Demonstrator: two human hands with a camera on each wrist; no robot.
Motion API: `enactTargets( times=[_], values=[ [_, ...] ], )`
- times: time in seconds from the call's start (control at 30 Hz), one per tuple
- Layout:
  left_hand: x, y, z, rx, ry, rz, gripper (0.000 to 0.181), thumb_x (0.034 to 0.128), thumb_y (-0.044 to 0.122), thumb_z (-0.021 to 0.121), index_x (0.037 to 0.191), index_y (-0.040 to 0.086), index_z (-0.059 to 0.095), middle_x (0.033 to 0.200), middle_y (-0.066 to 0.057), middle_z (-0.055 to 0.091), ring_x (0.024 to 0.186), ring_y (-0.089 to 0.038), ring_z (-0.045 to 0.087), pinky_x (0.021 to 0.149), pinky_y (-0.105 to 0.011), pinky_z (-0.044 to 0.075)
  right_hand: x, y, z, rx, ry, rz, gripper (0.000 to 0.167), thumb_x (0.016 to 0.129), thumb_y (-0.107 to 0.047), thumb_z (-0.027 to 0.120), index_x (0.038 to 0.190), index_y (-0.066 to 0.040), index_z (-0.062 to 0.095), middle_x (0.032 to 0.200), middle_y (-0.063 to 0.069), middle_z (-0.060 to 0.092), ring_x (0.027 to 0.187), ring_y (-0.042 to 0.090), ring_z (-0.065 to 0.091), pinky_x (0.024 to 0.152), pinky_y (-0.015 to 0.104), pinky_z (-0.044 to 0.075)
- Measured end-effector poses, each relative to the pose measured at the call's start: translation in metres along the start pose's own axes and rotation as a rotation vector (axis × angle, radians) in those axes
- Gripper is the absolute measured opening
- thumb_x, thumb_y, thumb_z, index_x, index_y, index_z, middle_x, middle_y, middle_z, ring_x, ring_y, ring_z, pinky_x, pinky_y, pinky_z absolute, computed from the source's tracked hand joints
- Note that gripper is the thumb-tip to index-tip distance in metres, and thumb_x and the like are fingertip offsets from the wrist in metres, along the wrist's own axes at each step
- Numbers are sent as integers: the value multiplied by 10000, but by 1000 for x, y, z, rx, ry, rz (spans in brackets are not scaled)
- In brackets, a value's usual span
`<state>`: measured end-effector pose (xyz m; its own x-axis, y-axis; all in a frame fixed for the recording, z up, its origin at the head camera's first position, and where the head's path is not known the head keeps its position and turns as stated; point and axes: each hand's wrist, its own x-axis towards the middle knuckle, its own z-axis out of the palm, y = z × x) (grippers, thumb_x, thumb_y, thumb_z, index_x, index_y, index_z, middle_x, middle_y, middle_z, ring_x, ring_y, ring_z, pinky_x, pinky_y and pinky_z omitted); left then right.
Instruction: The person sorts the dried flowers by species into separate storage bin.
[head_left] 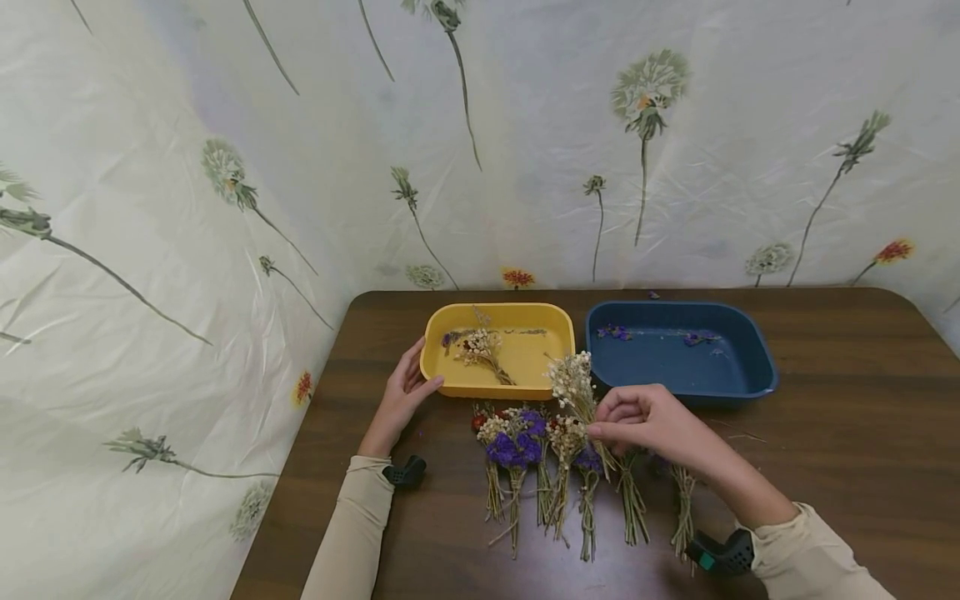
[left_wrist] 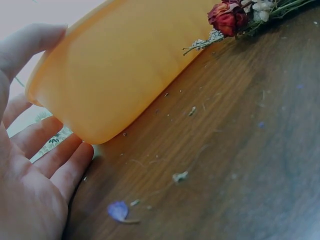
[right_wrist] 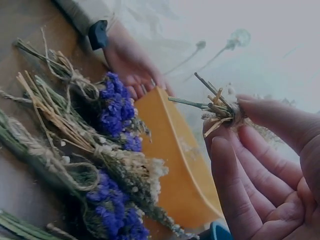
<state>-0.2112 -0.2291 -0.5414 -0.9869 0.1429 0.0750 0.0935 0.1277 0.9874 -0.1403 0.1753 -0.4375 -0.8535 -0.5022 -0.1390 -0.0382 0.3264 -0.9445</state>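
Note:
In the head view my right hand [head_left: 637,421] pinches a small bunch of dried white flowers [head_left: 573,382] by its stems, blooms upward, in front of the gap between two trays. The right wrist view shows the cut stem ends [right_wrist: 220,107] between thumb and fingers. My left hand [head_left: 405,392] touches the left front corner of the yellow tray [head_left: 498,393], its fingers spread and fairly straight. Inside that tray lies another bunch of dried white flowers [head_left: 483,350]. Below my right hand, several tied dried-flower bunches [head_left: 513,450] with purple, cream and red blooms lie in a row.
A blue tray [head_left: 675,367] with a few purple flower bits [head_left: 697,337] stands right of the yellow one. The wooden table [head_left: 840,433] carries petals and plant crumbs, including a purple petal [left_wrist: 118,210]. A flower-printed sheet [head_left: 525,167] hangs behind.

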Motion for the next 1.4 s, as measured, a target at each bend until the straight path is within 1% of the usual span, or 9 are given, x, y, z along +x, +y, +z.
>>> enactTargets(
  times=[0.1,0.23,0.4,0.7,0.93,1.07,1.17,1.3,1.4],
  values=[
    [0,0,0,-1,3,-1,751,989,216,716,1623,295,323,1683,-66,348,1543,-275,370,1266,-549,283,8,-3,0,-17,1,-4,274,940,-275,773,1005,-21,693,890,116,772,764,273,741,720,457,632],
    [0,0,0,1,8,-8,751,987,225,719,1620,309,325,1684,-61,346,1543,-268,371,1267,-544,286,19,-4,-1,-25,-8,-3,285,933,-288,780,1008,-26,700,913,138,777,790,232,746,742,481,634],
    [-1,0,0,2,5,-7,751,989,224,717,1622,305,321,1683,-64,347,1543,-270,371,1266,-542,288,34,-3,-3,-34,-16,9,286,926,-295,788,1012,-34,709,925,131,789,794,234,745,751,505,631],
    [-1,0,0,-22,-6,-7,754,1000,201,700,1631,288,298,1687,-82,338,1549,-295,356,1272,-544,273,58,-10,-7,-32,-37,24,286,933,-259,780,1032,-1,710,941,131,794,814,252,753,760,469,638],
    [1,-1,0,-12,-6,-3,754,996,201,705,1627,300,304,1686,-68,340,1547,-280,362,1269,-538,283,75,-12,-11,-63,-43,26,305,934,-268,781,1058,5,724,918,105,796,802,229,748,783,518,631],
    [0,-2,0,-1,-2,4,744,996,226,708,1622,310,315,1681,-57,352,1543,-272,371,1268,-541,284,87,-11,-13,-73,-46,40,310,936,-271,778,1062,7,729,923,101,797,826,220,752,808,516,631],
    [0,-2,0,-7,-10,9,737,1003,213,696,1628,281,309,1683,-73,347,1546,-288,363,1268,-547,275,96,-9,-14,-86,-45,54,299,939,-274,775,1059,-4,734,920,84,799,832,208,750,822,514,632],
    [0,-1,0,-9,-7,7,736,1005,199,692,1627,286,309,1684,-70,346,1545,-287,364,1267,-544,281,107,-8,-13,-95,-38,75,287,938,-280,776,1059,-22,740,905,74,796,826,202,748,838,527,628],
    [1,-1,0,-5,0,-1,737,1001,190,696,1622,309,316,1682,-49,351,1544,-273,368,1267,-541,286,115,-7,-12,-92,-39,83,279,939,-271,774,1064,-23,742,936,112,796,830,207,752,839,526,629]
  ],
)
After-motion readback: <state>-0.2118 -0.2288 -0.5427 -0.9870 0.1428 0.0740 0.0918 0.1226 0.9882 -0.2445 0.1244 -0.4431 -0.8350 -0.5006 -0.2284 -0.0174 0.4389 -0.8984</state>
